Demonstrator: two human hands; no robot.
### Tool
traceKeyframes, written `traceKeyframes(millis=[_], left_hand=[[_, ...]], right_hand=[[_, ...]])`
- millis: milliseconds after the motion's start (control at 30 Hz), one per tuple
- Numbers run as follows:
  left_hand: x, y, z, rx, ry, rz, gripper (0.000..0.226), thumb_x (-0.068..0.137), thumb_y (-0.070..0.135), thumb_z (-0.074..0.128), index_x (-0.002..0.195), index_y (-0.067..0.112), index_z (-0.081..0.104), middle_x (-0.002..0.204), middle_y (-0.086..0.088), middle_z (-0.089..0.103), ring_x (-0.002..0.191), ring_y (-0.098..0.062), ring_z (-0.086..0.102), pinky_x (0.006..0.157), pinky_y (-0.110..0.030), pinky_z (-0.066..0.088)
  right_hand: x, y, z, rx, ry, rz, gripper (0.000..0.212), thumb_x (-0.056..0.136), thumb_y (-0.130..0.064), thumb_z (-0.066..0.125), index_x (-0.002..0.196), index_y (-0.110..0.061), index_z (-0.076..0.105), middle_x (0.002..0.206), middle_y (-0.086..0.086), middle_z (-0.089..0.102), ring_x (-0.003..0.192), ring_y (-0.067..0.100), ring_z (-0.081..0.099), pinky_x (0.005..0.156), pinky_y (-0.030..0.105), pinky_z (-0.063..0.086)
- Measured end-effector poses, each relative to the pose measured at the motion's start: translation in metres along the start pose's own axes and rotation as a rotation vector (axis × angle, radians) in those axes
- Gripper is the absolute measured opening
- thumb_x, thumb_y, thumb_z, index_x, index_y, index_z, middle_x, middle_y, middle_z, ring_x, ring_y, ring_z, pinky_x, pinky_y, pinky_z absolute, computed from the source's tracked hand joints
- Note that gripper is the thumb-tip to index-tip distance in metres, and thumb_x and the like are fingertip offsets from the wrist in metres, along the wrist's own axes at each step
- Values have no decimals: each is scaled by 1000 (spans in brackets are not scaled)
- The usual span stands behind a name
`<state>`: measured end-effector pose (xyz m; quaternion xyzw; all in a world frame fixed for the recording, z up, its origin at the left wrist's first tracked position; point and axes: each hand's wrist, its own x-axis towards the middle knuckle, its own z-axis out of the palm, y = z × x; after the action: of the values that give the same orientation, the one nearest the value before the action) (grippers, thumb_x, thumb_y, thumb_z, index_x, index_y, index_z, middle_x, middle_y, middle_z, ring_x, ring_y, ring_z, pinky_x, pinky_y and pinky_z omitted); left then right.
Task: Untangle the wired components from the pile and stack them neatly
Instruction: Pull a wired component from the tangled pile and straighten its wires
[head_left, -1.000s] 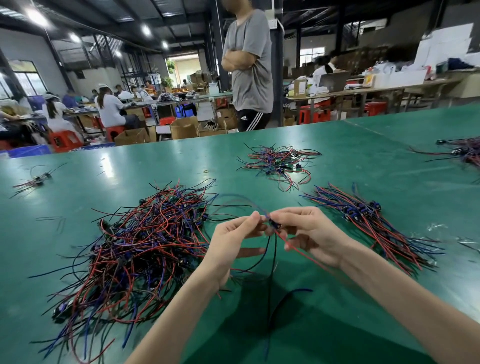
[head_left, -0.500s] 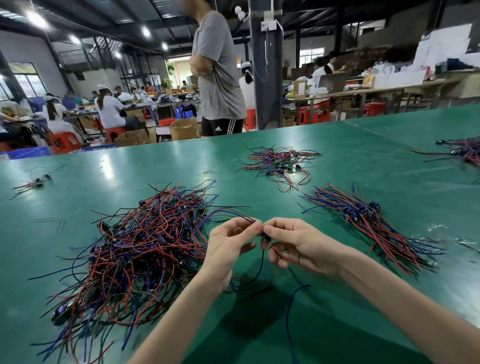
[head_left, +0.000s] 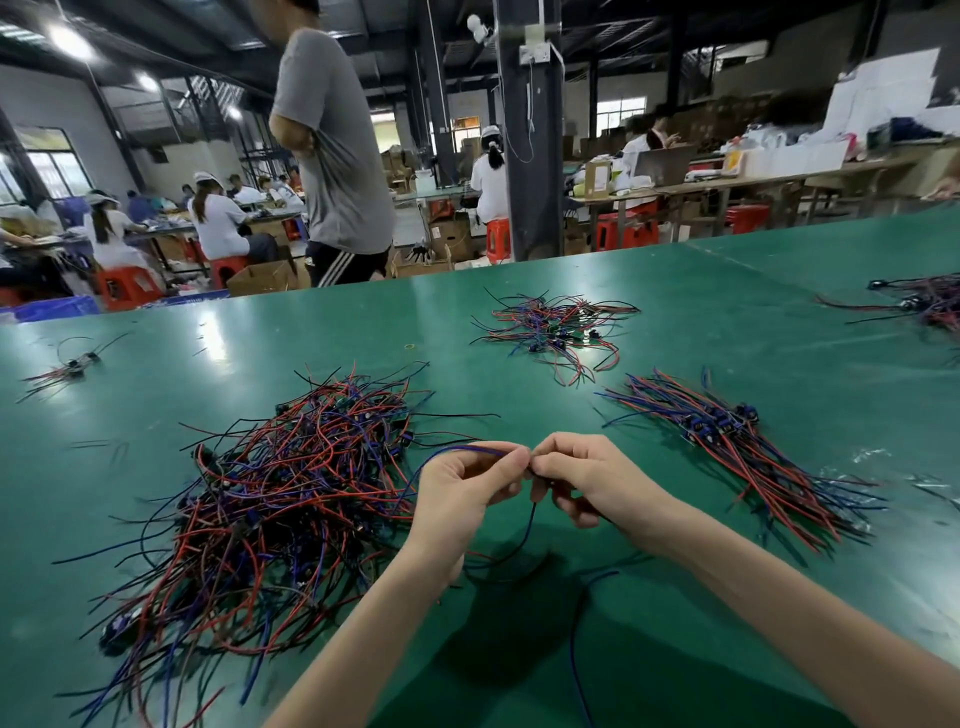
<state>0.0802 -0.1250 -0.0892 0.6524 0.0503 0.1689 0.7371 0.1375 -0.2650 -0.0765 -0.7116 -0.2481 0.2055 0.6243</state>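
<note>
Fingers (head_left: 511, 460) of L hand (head_left: 462, 493) & R hand (head_left: 589, 480) pinch one wired component (head_left: 531, 519) just right of tangled pile (head_left: 291, 493), wires trailing to surface (head_left: 675, 322). Step, prob.: pulling it free. Next: lay on neat stack (head_left: 737, 447), farther right of pile.

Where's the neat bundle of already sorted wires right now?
In the head view, the neat bundle lies on the green table right of the right hand, a smaller loose tangle beyond it.
</note>
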Motion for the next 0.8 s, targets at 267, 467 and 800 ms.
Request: traceKeyframes(millis=[267,467,800], left_hand=[[0,-5,2,50,-32,27,14,86,-1,63,82,9,72,70,2,72,64,-4,63,64,-16,52],[1,-7,2,115,-6,55,12,85,6,66,77,13,72,61,2,68,56,-4,57,59,-16,50],[4,-9,-6,542,-28,211,14,83,19,72,70,25,68,62,5,66,56,-4,57,61,-18,49]], right_hand=[[1,5,-3,-233,81,-85,20,87,-14,58,69,-19,66,54,-1,56,39,2,35,38,10,27],[3,6,-3,-257,75,-76,24,86,-12,57,64,-18,66,51,-3,56,39,2,36,38,12,27],[-1,12,2,-446,147,-182,21,83,-12,59,63,-13,65,51,-1,52,49,10,39,50,27,31]])
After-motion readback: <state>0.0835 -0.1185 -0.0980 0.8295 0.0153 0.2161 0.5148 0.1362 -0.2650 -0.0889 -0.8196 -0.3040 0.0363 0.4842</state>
